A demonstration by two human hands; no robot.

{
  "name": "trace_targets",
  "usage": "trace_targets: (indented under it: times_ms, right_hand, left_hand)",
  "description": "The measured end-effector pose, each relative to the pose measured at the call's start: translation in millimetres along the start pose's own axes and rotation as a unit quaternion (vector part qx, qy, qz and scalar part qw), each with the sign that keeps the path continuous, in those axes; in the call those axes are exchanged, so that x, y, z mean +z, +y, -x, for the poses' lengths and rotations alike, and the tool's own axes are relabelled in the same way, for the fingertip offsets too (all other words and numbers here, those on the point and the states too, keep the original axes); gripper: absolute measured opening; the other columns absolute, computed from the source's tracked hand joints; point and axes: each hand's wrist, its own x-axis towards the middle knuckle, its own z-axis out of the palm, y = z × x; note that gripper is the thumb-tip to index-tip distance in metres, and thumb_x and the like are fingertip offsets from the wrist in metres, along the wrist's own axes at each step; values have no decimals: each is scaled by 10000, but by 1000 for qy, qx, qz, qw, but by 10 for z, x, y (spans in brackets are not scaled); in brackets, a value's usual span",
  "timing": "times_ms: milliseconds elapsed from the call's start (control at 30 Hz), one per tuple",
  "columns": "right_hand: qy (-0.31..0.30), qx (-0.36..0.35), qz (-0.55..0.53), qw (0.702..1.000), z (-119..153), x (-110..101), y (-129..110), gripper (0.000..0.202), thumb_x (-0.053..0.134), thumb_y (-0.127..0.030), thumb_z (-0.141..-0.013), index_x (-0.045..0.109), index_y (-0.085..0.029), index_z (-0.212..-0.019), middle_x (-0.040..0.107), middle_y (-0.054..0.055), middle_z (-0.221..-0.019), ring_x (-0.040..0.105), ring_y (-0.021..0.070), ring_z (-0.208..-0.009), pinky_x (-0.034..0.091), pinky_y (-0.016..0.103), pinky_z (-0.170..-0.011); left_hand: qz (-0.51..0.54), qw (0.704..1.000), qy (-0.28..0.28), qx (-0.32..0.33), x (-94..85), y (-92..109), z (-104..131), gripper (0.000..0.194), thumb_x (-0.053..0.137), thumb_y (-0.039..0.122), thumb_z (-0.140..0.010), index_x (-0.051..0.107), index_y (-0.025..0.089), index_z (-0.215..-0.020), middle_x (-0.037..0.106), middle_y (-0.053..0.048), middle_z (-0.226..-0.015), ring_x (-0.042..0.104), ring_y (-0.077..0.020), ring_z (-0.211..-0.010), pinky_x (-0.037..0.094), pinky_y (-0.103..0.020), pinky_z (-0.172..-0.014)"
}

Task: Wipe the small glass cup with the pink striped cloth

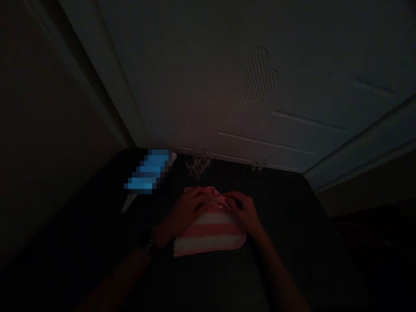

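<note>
A pink-and-white striped cloth (211,229) lies on the dark table in dim light. On its far part rests a small clear glass object (216,205), which looks like a little glass; its exact shape is hard to make out. My left hand (187,207), with a dark watch on the wrist, is curled over the cloth's far left side. From the right, my right hand (244,211) bends its fingers in at the cloth's far edge beside the glass. Between both hands the far edge is bunched and raised. The fingertips are partly lost in shadow.
Several small clear glasses (199,164) cluster behind the cloth, and a few more glasses (258,165) stand farther right by the wall. A lit, blurred-out screen (149,171) leans at the left on a pale stand (129,202). The white panel (211,86) bears raised hearts.
</note>
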Motion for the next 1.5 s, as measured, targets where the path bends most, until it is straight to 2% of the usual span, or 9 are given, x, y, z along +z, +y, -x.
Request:
trace_targets:
  times_ms: [233,633,900,1000,1133,1233,1367,1500]
  right_hand:
    - [-43,-48,12,998,25,28,-65,176,485,-171,-826,641,-209,-900,648,9,-854,582,132,-781,411,243,-728]
    - [-45,-15,78,996,3,47,29,170,445,-202,-858,602,-199,-923,644,27,-887,577,149,-808,405,266,-747]
    - [-43,-19,130,990,4,36,54,186,444,-192,-857,603,-196,-953,643,41,-913,570,155,-832,392,286,-774]
    - [-23,-20,114,993,22,22,22,189,453,-195,-851,600,-201,-970,641,39,-942,569,163,-845,392,298,-784]
    - [5,-13,34,999,34,3,-43,194,451,-203,-851,591,-210,-985,640,28,-956,576,159,-862,413,278,-776]
    - [-3,-11,-15,1000,41,10,-109,176,473,-230,-845,577,-214,-986,637,17,-933,583,148,-839,425,251,-739]
    - [-27,4,-27,999,59,48,-174,183,496,-291,-843,555,-220,-1001,626,5,-886,574,132,-765,419,227,-668]
    - [-47,-15,-9,999,60,62,-166,167,480,-295,-855,576,-215,-966,606,16,-883,557,139,-804,410,239,-708]
  left_hand:
    - [-5,1000,-2,-11,-4,12,13,246,443,217,-855,571,254,-1062,519,-16,-1174,458,-177,-1097,392,-358,-951]
    - [-4,1000,-8,-3,-7,-4,3,237,466,229,-842,582,258,-1047,543,-16,-1132,478,-180,-1065,405,-366,-931]
    - [14,1000,-14,-12,-29,23,-9,197,453,224,-853,602,246,-981,556,-8,-1088,486,-166,-1037,413,-349,-910]
    - [9,1000,-15,-12,-32,26,-9,200,460,223,-850,596,242,-995,550,-14,-1103,479,-172,-1048,406,-358,-918]
    - [7,1000,-13,-13,-22,21,4,233,475,198,-839,578,253,-1041,536,-8,-1137,470,-172,-1070,403,-362,-930]
    - [4,1000,-8,-9,-19,23,8,246,472,188,-839,575,256,-1052,528,-9,-1162,466,-173,-1087,399,-363,-942]
    - [1,1000,-3,-6,-18,26,5,257,470,191,-840,570,254,-1068,527,-17,-1172,467,-177,-1090,404,-358,-938]
    - [-5,1000,-9,-7,-16,21,6,257,464,194,-843,570,251,-1070,531,-21,-1162,470,-179,-1083,404,-364,-936]
